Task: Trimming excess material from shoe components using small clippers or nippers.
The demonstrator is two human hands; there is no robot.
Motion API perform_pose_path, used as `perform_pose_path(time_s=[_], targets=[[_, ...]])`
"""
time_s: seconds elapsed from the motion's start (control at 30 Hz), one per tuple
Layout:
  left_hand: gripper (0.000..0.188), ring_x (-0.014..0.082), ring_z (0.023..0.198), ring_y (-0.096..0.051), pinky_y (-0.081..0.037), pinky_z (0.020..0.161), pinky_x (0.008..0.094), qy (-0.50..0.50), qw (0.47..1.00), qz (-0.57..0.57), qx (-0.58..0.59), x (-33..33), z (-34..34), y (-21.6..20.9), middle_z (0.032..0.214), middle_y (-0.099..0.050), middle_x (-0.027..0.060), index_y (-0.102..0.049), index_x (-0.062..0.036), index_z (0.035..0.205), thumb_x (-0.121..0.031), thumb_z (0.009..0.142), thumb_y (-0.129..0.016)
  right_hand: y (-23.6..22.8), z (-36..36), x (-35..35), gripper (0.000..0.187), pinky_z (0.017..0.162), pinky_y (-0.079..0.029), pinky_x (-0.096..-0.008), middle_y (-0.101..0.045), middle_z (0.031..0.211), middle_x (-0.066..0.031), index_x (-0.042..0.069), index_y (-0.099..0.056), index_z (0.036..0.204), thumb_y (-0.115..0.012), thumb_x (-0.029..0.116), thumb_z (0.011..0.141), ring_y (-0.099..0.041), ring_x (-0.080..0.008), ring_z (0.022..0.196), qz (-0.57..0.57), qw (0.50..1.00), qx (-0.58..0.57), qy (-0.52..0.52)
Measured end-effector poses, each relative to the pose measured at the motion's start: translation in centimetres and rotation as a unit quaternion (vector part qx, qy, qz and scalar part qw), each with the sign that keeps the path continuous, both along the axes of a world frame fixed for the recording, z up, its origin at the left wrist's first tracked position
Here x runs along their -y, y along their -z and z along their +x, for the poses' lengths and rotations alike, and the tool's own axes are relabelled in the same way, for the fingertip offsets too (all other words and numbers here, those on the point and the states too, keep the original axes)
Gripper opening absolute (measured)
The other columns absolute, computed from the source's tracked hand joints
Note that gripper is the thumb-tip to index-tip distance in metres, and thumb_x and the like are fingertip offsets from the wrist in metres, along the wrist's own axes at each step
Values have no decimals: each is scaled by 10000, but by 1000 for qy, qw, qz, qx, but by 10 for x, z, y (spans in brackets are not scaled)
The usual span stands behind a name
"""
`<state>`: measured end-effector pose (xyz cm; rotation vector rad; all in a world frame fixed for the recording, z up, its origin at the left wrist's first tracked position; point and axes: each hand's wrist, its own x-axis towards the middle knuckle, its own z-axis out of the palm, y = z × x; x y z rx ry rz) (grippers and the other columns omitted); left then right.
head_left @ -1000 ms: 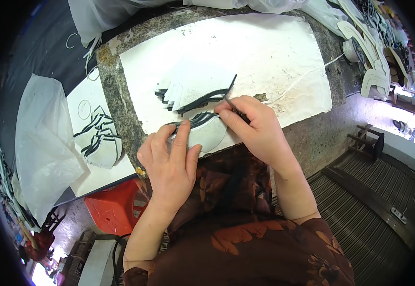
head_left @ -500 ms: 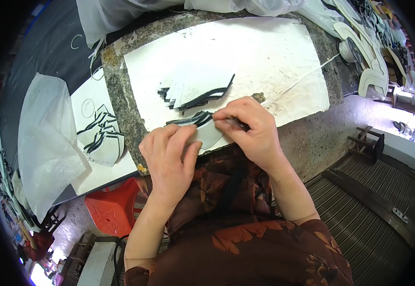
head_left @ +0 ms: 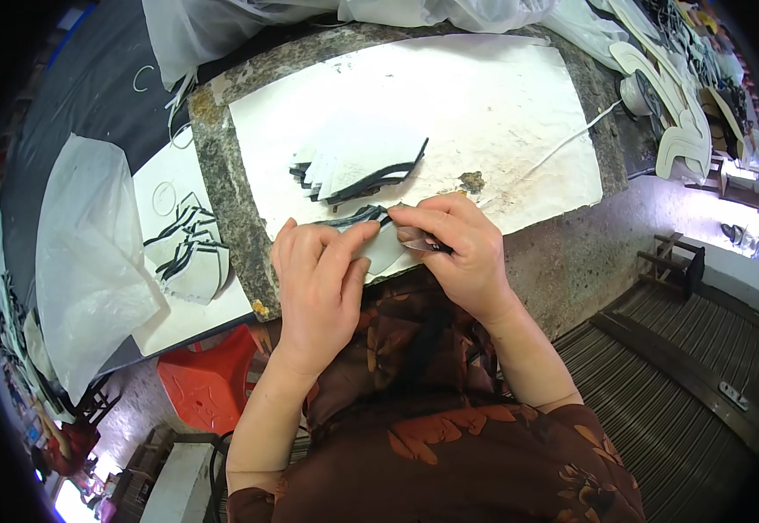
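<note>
Near the front edge of the white board (head_left: pixel 519 105) lies a pale grey cut piece (head_left: pixel 383 253) with a dark folded edge. My left hand (head_left: pixel 318 270) rests on its left side, thumb and fingers closed on the piece. My right hand (head_left: pixel 462 253) pinches the dark edge (head_left: pixel 370 214) at its upper right. Tucked in that same hand is a small tool (head_left: pixel 423 241) with a shiny metal part and a dark part; its exact kind is unclear. Just beyond my hands, a fanned stack of similar dark-edged pieces (head_left: pixel 357 166) lies on the board.
A speckled stone slab (head_left: pixel 222 166) carries the board. To the left are more dark-edged pieces (head_left: pixel 196 275) and a clear plastic bag (head_left: pixel 87 261). A spool (head_left: pixel 636 94) with white cord stands at the right; a red stool (head_left: pixel 209 379) is below the table's left side.
My left hand has shifted slightly right along the piece. My right fingers have turned a little, and more of the tool's metal part shows. The stack stays in place.
</note>
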<state>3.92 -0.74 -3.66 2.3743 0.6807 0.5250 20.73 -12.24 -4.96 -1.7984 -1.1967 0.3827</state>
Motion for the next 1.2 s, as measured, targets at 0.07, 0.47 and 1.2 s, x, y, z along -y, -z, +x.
perform_pose_path(time_s=[0.07,0.47,1.2], targets=[[393,291,1002,-548,-366,1101,552,2,1000,-28,-3,-2,4,-3,984,-546,62,-691,-133,1217,-33,838,-717,2,0,1,305,738,-559,-313,-695,977,-81,75,-783,1074,-804,-18,784,-677,-190,859,5,1000,-27,6],[368,305,1104,-541,-380,1084,495,11,996,-64,-69,-21,-4,-14,1100,-578,80,-713,-112,1117,-164,767,-815,-29,7,-2,120,741,-464,-209,-642,936,14,36,-689,1006,-748,33,901,-578,-64,821,-114,944,-309,-16],[147,13,681,-464,-371,590,216,60,789,-588,-168,-48,9,-46,761,-583,-82,-740,1,952,-145,940,-754,-51,49,6,254,903,-547,-372,-663,1193,-70,111,-738,1030,-712,-13,809,-659,-249,1044,-80,952,-105,-278]])
